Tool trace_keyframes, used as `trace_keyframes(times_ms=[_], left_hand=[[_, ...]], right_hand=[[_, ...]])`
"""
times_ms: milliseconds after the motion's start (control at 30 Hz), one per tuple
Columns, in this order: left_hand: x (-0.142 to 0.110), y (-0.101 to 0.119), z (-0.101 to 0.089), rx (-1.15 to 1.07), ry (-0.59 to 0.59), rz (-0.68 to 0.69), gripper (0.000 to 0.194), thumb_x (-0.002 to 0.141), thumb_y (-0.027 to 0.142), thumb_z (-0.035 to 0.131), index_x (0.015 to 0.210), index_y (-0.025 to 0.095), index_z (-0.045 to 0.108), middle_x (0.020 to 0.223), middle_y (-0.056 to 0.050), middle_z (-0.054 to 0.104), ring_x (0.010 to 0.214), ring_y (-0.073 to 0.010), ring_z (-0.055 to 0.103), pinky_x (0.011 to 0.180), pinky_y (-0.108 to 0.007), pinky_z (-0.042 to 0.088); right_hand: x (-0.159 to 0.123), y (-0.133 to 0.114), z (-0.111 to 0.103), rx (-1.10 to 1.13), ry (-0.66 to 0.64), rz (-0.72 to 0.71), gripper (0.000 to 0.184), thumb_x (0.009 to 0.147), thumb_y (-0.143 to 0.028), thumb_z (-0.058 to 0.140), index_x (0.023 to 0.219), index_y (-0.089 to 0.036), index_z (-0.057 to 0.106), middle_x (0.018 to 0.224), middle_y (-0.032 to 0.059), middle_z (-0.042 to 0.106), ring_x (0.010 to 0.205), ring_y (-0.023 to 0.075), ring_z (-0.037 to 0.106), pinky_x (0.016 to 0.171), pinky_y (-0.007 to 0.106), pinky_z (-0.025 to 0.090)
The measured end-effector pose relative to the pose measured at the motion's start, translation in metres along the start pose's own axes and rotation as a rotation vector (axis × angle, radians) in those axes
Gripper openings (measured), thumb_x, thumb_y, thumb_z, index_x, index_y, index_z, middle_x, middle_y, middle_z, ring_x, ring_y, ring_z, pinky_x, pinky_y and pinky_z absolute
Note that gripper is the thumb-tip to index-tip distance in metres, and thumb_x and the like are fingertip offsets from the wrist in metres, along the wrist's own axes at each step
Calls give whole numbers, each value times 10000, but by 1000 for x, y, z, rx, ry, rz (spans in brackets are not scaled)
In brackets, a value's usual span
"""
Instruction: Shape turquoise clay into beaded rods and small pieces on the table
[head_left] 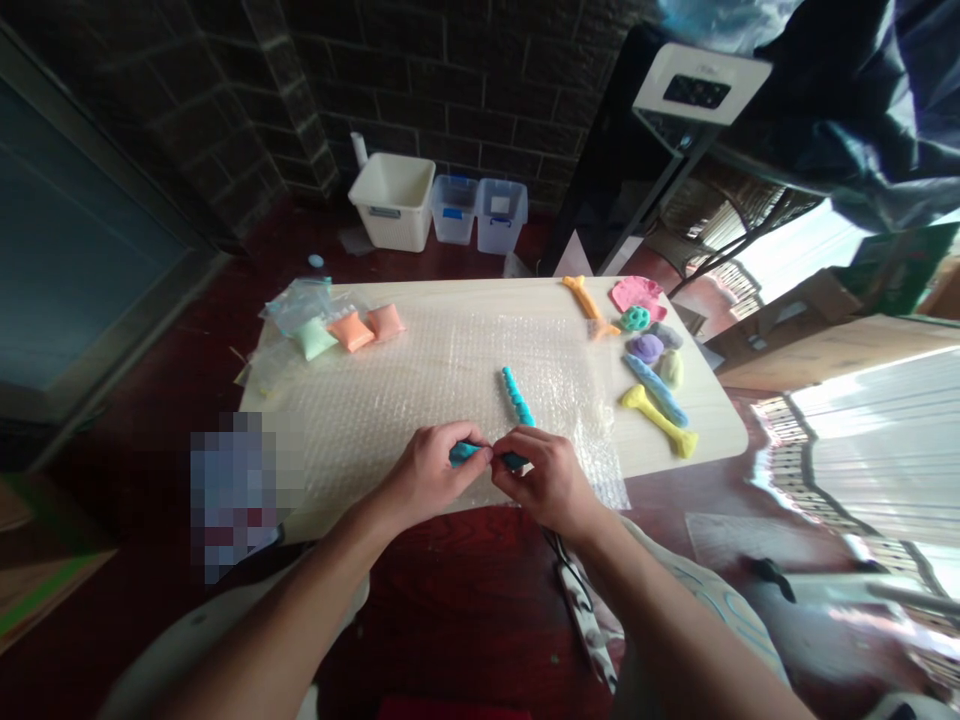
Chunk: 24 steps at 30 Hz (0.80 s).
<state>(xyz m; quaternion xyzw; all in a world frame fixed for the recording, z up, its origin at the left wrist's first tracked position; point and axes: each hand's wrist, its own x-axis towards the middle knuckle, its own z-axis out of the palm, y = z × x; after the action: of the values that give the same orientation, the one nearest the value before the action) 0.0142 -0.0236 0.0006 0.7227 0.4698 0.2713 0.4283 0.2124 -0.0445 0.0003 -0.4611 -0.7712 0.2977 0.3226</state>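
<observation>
Both my hands meet at the near edge of a small wooden table (720,420) covered with bubble wrap (390,400). My left hand (429,472) pinches a teal piece of modelling clay (466,452) between thumb and fingers. My right hand (546,476) is closed on the other end of the same teal clay. A bumpy teal clay strip (517,396) lies on the wrap just beyond my right hand.
Clay packets in green (313,338) and orange (351,330) lie at the table's far left. Shaped clay pieces sit at the right: a yellow one (658,420), a blue one (654,390), a pink one (636,296). Plastic bins (393,200) stand on the floor by the brick wall.
</observation>
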Motion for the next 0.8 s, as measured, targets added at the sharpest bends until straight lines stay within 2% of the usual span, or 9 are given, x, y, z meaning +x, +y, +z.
trace_keyframes(times_ms=[167,233,333,433,533,600,700,800], left_hand=[[0,-2,0,61,17,14,136,886,218,618,794,185,713,712,31,696,675,-131,620,647,-230,424],[1,-4,-5,93,112,-21,138,881,233,622,776,188,699,689,31,677,659,-135,614,655,-240,427],[5,-11,-17,109,339,-122,153,896,278,616,790,196,688,740,9,709,715,-165,658,701,-265,453],[8,-20,-27,143,470,-169,159,926,306,600,837,204,683,815,-17,745,781,-198,694,739,-293,478],[10,-33,-25,234,435,-68,136,951,277,584,888,209,683,877,-40,753,835,-225,701,780,-327,500],[12,-41,-19,299,372,42,121,959,237,583,912,209,691,931,-58,751,904,-245,692,833,-359,512],[13,-49,-9,378,328,135,120,958,194,588,955,207,707,995,-81,738,977,-272,666,900,-412,520],[14,-49,-4,421,330,158,119,944,192,611,996,199,718,1040,-97,720,1021,-293,655,955,-455,520]], right_hand=[[0,1,-4,53,19,58,98,862,-127,649,821,-167,729,790,43,685,691,147,616,651,264,445],[3,4,-8,159,125,169,69,863,-159,668,815,-176,713,762,31,682,678,144,615,641,263,450],[9,12,-18,526,379,419,145,907,-285,687,810,-184,649,704,6,655,584,127,584,553,248,431],[14,20,-25,817,527,563,240,897,-394,741,878,-178,637,725,3,670,481,83,501,459,215,334],[14,22,-24,902,496,608,342,869,-453,786,1019,-160,695,746,5,679,442,41,385,434,191,226],[14,20,-21,944,438,617,411,844,-495,809,1031,-139,726,766,15,676,456,28,358,445,182,207],[14,14,-18,1016,418,643,455,765,-527,869,900,-114,735,744,17,656,473,24,370,458,176,229],[15,7,-18,1114,468,746,479,726,-564,878,750,-134,669,603,-29,567,431,26,328,430,173,197]])
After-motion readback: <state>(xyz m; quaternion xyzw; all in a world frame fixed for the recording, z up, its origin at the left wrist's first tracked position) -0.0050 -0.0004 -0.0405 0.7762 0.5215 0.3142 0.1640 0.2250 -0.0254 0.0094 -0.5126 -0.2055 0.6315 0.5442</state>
